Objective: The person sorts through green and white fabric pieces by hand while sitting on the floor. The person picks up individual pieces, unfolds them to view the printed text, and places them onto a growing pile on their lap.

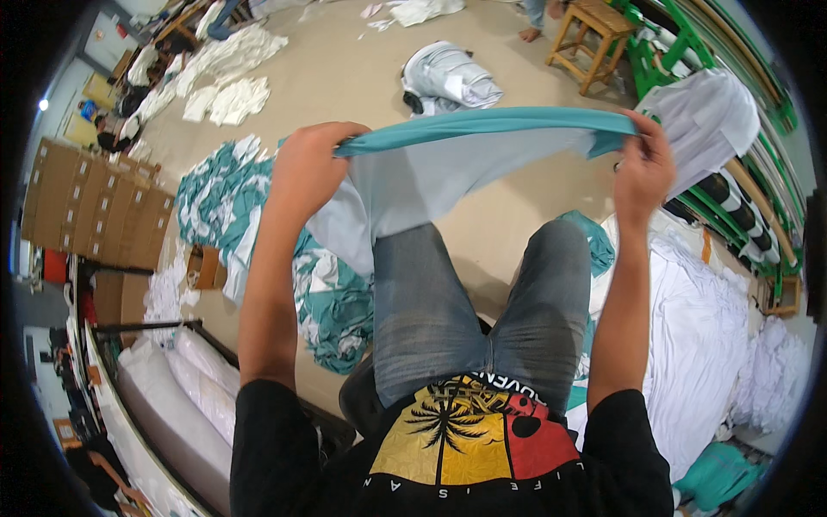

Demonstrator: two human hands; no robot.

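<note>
A piece of teal and white fabric [484, 123] stretches between my two hands above my knees. My left hand [316, 155] grips one end of its teal edge, and my right hand [646, 155] pinches the other end. The white part hangs below the teal band, longer on the left, and reaches my left knee. Its lower left portion is partly behind my left forearm. Beyond that forearm, a heap of teal and white cloth pieces [336, 310] lies on the floor. Teal cloth [585, 242] also shows beside my right knee.
White cloth [685, 336] is spread at my right. A green rack [704, 39] with rolls and a wooden stool [591, 39] stand at the upper right. A fabric bundle [449, 77] lies ahead. Cardboard boxes [97, 200] are stacked at left, above wrapped rolls [174, 388]. Other people sit farther off.
</note>
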